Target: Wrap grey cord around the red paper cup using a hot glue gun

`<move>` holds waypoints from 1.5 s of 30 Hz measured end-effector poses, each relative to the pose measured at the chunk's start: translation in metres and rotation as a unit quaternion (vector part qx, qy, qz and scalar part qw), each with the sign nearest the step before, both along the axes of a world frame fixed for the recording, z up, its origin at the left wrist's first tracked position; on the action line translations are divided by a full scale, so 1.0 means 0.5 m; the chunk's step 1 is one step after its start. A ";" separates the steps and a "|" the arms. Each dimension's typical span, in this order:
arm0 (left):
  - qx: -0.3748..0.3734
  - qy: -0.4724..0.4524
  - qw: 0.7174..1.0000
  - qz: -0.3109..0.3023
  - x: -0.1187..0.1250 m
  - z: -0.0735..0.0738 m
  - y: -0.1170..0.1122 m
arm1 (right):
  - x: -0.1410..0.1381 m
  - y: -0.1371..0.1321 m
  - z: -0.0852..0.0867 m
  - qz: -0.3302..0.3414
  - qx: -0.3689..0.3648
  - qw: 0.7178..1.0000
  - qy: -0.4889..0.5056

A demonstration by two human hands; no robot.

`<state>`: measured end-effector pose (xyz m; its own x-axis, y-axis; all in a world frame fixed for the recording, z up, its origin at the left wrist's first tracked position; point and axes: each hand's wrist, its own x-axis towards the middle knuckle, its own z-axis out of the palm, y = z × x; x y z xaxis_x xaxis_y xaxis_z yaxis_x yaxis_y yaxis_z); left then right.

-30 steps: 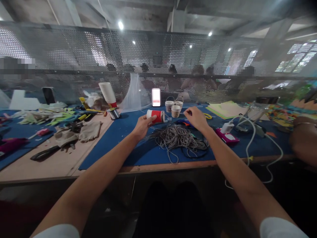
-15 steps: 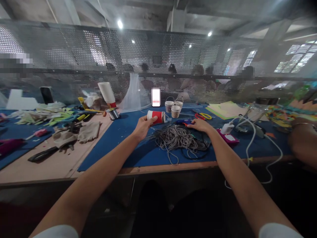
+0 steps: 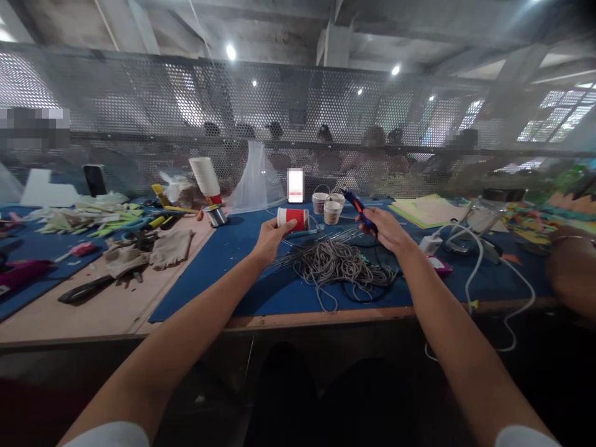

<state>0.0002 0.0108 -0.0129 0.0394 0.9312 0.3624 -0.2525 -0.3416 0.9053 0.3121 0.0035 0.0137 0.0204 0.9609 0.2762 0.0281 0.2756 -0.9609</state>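
Note:
My left hand [image 3: 269,239] is closed on a red and white paper cup [image 3: 293,218] held on its side above the blue mat [image 3: 223,261]. My right hand [image 3: 384,228] grips a blue glue gun [image 3: 356,204] with an orange trigger, lifted off the mat with its nozzle pointing up and left. A tangled heap of grey cord [image 3: 338,265] lies on the mat between and below both hands. Thin wires stick out from under the cup towards the cord.
Small rope-wrapped cups [image 3: 327,205] and a lit phone [image 3: 295,185] stand behind the hands. A stack of paper cups [image 3: 205,179], gloves [image 3: 149,251] and paper scraps lie left. White charger cables [image 3: 470,248] and coloured paper sheets [image 3: 426,210] are right. Another person's arm [image 3: 570,267] is far right.
My right hand went down to the mat, took hold of the blue glue gun and lifted it. My left hand kept the cup nearly still.

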 end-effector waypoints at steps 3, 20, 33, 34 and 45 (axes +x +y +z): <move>0.042 0.050 0.997 0.031 -0.001 0.004 -0.007 | -0.036 -0.013 0.014 0.029 0.004 0.997 0.069; 0.024 0.046 0.998 0.029 0.003 0.008 -0.020 | -0.218 -0.018 -0.024 0.092 -0.030 0.991 0.094; -0.034 -0.058 0.996 0.055 -0.005 0.006 0.007 | -0.208 -0.026 -0.028 0.053 0.053 0.997 0.017; -0.034 -0.056 0.996 0.059 -0.006 0.007 0.008 | -0.207 -0.026 -0.027 0.044 0.064 0.997 0.005; -0.017 -0.026 0.996 0.079 -0.011 0.007 0.011 | -0.185 -0.036 -0.005 0.037 0.100 0.994 -0.012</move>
